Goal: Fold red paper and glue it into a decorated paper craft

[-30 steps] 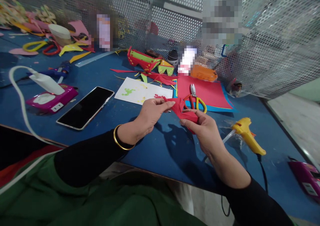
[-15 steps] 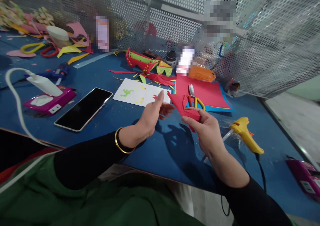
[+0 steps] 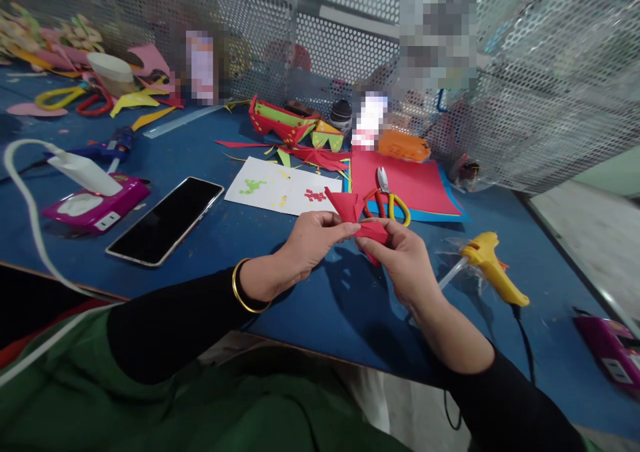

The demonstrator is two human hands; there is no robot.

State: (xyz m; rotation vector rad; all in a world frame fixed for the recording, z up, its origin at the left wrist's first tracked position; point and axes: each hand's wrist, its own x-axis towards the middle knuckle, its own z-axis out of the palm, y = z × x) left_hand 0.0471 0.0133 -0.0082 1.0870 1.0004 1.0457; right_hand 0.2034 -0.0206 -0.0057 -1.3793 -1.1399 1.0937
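Observation:
A folded piece of red paper is held just above the table, between my two hands. My left hand pinches its near edge between thumb and fingers. On the other side, my right hand grips the same piece, thumb below and fingers behind. Just behind it lie scissors with red and yellow handles, resting on red paper sheets over blue ones. A white card with small green, yellow and red cut-outs is beyond my left hand.
A phone and a magenta power strip with a white plug are at left. To the right are a yellow glue gun and another magenta strip. Red-green paper shapes and scraps lie by the mesh wall.
My left hand has come in from the left and closed on the red paper. My right hand, with the paper, has shifted slightly left.

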